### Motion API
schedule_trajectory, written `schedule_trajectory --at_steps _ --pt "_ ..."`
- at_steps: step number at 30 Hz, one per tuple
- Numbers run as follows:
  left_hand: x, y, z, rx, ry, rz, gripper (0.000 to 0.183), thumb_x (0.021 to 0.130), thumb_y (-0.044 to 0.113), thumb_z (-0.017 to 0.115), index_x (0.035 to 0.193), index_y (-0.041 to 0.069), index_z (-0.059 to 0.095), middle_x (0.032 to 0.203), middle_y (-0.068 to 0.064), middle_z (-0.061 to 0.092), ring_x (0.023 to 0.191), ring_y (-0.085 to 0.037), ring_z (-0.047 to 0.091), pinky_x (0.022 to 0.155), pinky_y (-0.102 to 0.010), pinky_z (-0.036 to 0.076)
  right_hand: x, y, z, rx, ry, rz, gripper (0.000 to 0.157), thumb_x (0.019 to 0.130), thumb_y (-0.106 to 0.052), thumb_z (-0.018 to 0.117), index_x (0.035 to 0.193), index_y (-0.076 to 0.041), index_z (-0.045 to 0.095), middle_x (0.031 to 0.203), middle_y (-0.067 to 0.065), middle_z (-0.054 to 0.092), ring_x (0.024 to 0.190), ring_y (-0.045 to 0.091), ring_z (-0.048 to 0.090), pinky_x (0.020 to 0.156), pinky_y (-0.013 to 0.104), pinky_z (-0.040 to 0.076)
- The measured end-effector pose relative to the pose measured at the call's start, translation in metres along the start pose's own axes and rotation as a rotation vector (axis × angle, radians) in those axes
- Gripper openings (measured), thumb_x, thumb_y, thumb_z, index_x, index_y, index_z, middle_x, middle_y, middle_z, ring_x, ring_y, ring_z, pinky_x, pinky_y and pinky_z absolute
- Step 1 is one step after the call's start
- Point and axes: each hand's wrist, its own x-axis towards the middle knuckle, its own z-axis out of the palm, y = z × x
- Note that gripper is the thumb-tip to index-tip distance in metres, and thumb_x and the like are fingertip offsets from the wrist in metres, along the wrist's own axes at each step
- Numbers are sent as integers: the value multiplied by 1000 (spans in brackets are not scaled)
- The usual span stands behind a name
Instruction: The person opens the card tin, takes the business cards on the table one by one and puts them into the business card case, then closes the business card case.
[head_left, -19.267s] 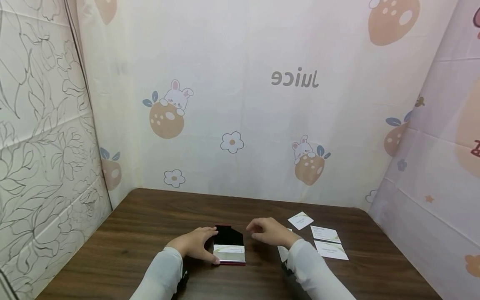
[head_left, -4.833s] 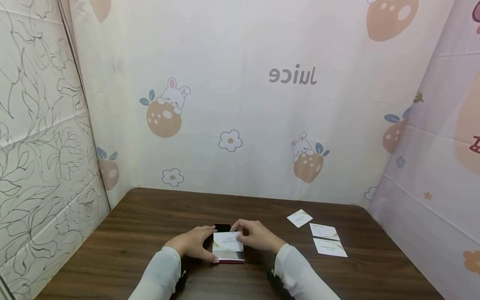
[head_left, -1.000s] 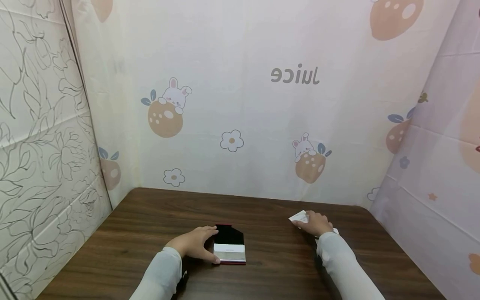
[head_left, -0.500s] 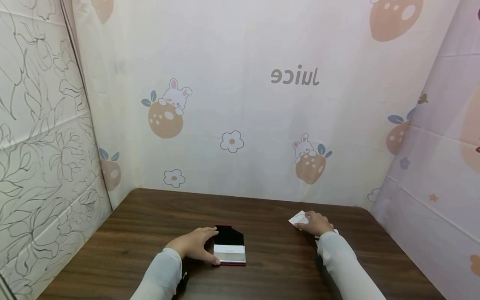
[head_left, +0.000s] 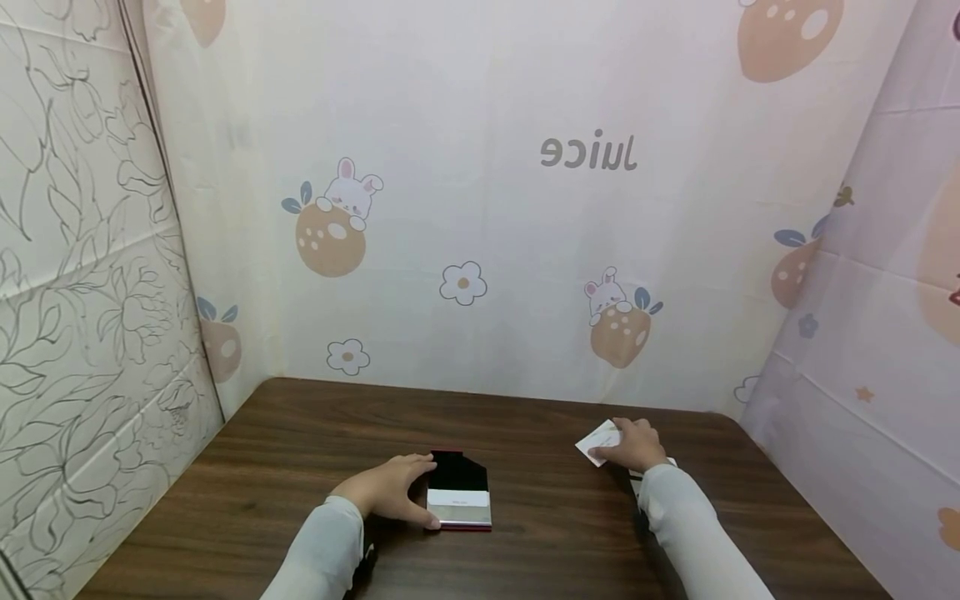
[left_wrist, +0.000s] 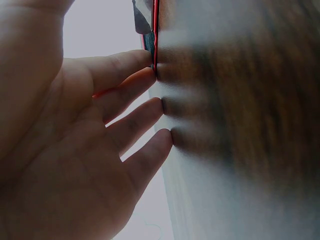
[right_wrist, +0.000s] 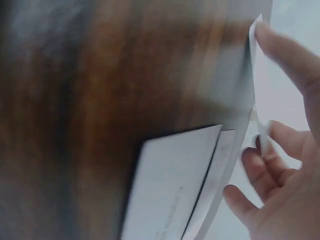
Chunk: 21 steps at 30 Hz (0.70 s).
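A card case (head_left: 459,510) lies open on the table, its flap dark inside with a red edge, white cards in its silvery front part. My left hand (head_left: 386,487) rests at the case's left side, thumb at the front corner and index fingertip at the back; its fingers are fairly straight, tips down on the tabletop in the left wrist view. Back right, my right hand (head_left: 636,446) pinches a white business card (head_left: 600,442) between thumb and fingers. The card stands edge-on in the right wrist view (right_wrist: 260,80).
Two more business cards (right_wrist: 172,185) lie side by side close to my right hand, mostly hidden by the sleeve in the head view. The wooden table (head_left: 337,417) meets a printed curtain (head_left: 465,208) at the back, with cloth on both sides.
Earlier, my right hand set a card at the case; since then it has moved to the back-right card and pinches it. That card has just shifted slightly. The left hand stays put.
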Motion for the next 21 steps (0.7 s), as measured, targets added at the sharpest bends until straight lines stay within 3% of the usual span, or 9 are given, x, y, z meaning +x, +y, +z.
schedule_trajectory --at_steps 7,12,17,21 --pt "0 0 1 4 1 6 90 79 46 83 149 4 45 157 -15 36 144 -39 31 109 -59 34 -2 -1 -2 44 62 5 65 84 -28 80 132 8 55 110 28 54 96 40 54 78 55 46" --pt "0 -1 1 10 6 10 90 79 46 83 149 3 45 157 -15 37 144 -38 32 109 -59 34 -1 -1 -1 83 90 -12 45 92 -12 69 125 15 56 112 33 57 98 42 57 87 56 47" --pt "1 -1 3 10 6 5 91 79 47 83 149 4 46 157 -13 37 144 -37 32 109 -58 34 -1 -1 -2 139 112 2 35 99 -10 54 124 15 54 119 34 58 105 44 59 90 57 47" --pt "2 -2 2 5 9 2 92 78 48 83 150 5 45 157 -13 37 144 -37 31 109 -58 34 -3 0 -5 186 131 -10 36 100 -13 45 125 13 51 122 35 57 107 45 58 90 56 47"
